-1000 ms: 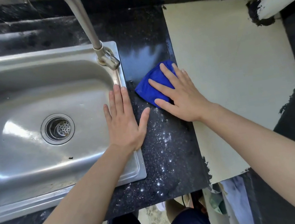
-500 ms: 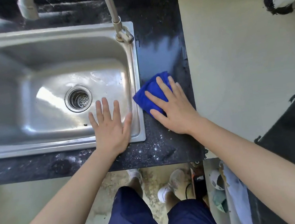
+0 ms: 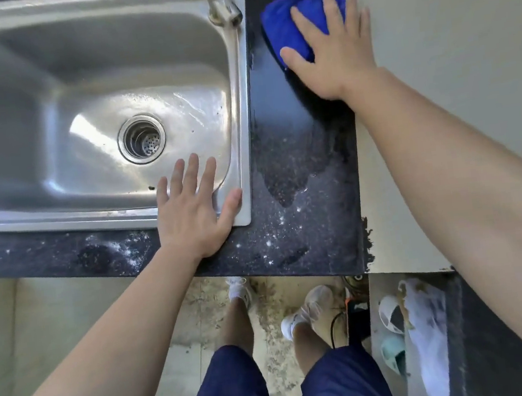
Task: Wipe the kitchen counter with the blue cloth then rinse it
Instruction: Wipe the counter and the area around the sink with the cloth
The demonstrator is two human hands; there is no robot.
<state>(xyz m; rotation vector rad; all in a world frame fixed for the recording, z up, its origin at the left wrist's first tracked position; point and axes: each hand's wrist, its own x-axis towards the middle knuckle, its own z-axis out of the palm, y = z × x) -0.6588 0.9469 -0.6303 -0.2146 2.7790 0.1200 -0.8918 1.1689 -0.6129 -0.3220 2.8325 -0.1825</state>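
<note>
Speckled black stone counter, wet streak; right hand flat, fingers spread, presses plush blue cloth. Left hand splayed on steel sink rim.

The right hand presses the blue cloth flat on the dark counter; the left hand rests on the sink rim.

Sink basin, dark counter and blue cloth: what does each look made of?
Silver sink basin: likely stainless steel, brushed, with soft bright reflections. Black speckled counter: looks like polished granite or similar stone, glossy where wet. Blue cloth: probably microfibre, going by its fuzzy, matte nap.
</note>
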